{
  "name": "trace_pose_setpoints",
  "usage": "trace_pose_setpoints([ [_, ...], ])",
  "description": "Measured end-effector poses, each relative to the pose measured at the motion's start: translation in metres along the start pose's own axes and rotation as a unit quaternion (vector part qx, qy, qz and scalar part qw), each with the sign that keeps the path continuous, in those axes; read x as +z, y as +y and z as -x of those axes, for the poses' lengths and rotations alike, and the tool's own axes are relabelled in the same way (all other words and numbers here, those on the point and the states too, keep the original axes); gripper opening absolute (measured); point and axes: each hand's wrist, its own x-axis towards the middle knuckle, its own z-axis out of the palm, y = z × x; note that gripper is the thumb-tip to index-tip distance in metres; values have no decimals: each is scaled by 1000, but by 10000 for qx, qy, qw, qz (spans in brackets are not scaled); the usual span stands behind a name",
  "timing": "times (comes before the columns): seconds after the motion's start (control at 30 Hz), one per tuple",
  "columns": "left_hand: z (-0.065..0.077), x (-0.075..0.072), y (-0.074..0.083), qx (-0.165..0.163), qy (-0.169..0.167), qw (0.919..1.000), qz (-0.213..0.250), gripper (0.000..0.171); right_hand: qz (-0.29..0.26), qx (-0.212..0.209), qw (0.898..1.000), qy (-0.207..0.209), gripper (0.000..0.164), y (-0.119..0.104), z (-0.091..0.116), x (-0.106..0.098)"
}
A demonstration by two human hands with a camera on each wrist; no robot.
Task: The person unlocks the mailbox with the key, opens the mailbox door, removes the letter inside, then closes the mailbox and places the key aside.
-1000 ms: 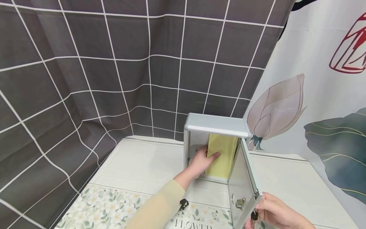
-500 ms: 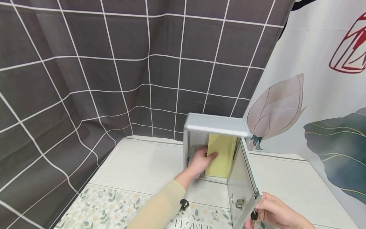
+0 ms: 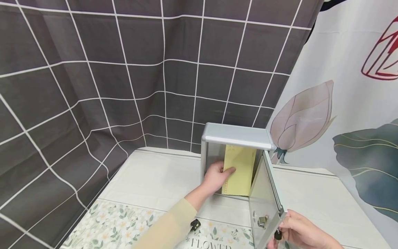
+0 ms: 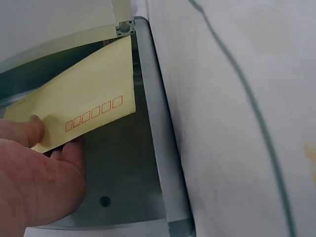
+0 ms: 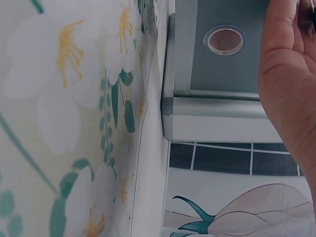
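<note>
A silver metal box (image 3: 236, 136) stands upright on the table with its door (image 3: 264, 193) swung open toward me. Inside it leans a yellow envelope (image 3: 240, 169). My left hand (image 3: 217, 176) reaches into the opening and pinches the envelope's left edge, thumb on its front. The left wrist view shows the envelope (image 4: 84, 101) with a row of small red squares, held by that hand (image 4: 39, 177) over the box's grey inner wall. My right hand (image 3: 295, 231) grips the door's free lower corner, fingers around a dark key (image 3: 277, 235). In the right wrist view the right hand (image 5: 291, 84) lies against the door panel.
The table (image 3: 155, 180) has a white cloth, with a flowered mat (image 3: 118, 224) near me. A grey checked curtain (image 3: 124, 69) hangs behind and to the left. A floral curtain (image 3: 342, 103) stands on the right. A latch (image 3: 262, 220) shows on the door's inner face.
My left hand has drawn the envelope slightly left, toward the box's opening. The right hand stays on the door's corner, and the door is unmoved.
</note>
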Motion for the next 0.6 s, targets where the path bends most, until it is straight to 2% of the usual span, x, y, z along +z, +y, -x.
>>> trace_pose_setpoints([
  [0.2,10,-5,8,-81,-84,9999,17,25,-247,103,9996,33,54,0,1,1],
  [0.37,19,-11,15,-173,-139,9997,107,22,-188,67,9998,38,54,0,1,0],
  [0.6,31,-20,21,-39,-193,9991,-378,23,-331,90,9994,25,55,1,1,1],
])
